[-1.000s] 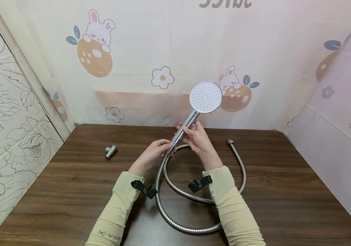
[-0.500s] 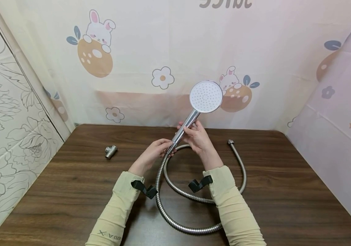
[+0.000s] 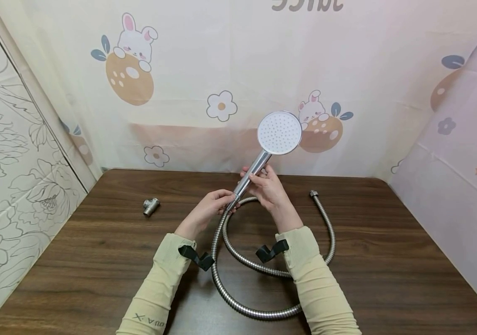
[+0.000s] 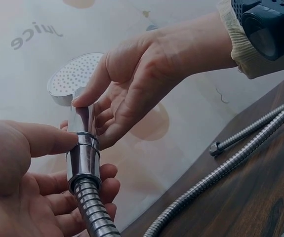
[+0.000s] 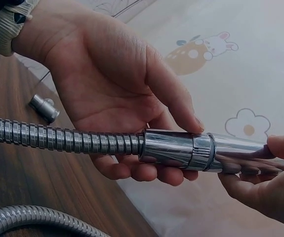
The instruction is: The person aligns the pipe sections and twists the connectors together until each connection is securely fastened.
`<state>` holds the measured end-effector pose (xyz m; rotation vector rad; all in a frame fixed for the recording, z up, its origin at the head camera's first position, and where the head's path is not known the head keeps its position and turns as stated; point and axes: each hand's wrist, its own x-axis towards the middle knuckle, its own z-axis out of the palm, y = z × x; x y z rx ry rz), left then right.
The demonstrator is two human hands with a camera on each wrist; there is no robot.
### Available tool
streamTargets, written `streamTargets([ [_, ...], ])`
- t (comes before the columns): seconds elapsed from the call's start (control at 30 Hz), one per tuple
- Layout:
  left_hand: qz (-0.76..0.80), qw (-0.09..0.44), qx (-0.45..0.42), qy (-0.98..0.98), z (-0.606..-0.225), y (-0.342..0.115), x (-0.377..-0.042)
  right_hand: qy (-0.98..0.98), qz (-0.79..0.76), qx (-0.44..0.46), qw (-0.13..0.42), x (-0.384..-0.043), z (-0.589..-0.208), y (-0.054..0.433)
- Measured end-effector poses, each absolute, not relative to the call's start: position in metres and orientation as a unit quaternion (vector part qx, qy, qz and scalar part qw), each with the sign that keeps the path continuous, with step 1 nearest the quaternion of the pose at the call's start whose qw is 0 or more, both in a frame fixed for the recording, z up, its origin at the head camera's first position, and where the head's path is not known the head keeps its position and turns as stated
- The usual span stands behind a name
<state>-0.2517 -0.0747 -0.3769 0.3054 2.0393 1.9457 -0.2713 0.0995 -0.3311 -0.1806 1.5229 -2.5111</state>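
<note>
A chrome shower head (image 3: 279, 133) with a white round face is held up at a tilt over the back of the table. My right hand (image 3: 268, 190) grips its handle (image 3: 257, 167), thumb across the front. Just below, my left hand (image 3: 207, 209) pinches the hose's conical end nut (image 5: 167, 148) between thumb and fingers. In the right wrist view the nut sits against the handle's end, with a narrow ring line at the joint. From there the ribbed metal hose (image 3: 238, 304) hangs down and loops on the table; its other end nut (image 3: 313, 193) lies free at the right.
A small metal tee-shaped valve fitting (image 3: 150, 206) lies on the wooden table (image 3: 96, 260) to the left. Behind the table hangs a printed curtain (image 3: 188, 56). The hose loop passes under and beside both forearms.
The shower head's face shifts very slightly. Both hands keep their holds on the handle and the hose nut in nearly the same place.
</note>
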Motion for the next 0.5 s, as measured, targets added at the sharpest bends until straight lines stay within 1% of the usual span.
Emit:
streamTargets([
  [0.5, 0.674, 0.143, 0.095, 0.719, -0.3761, -0.0743, -0.2514, 0.517, -0.848, -0.059, 0.104, -0.272, -0.3322, 0.0998],
])
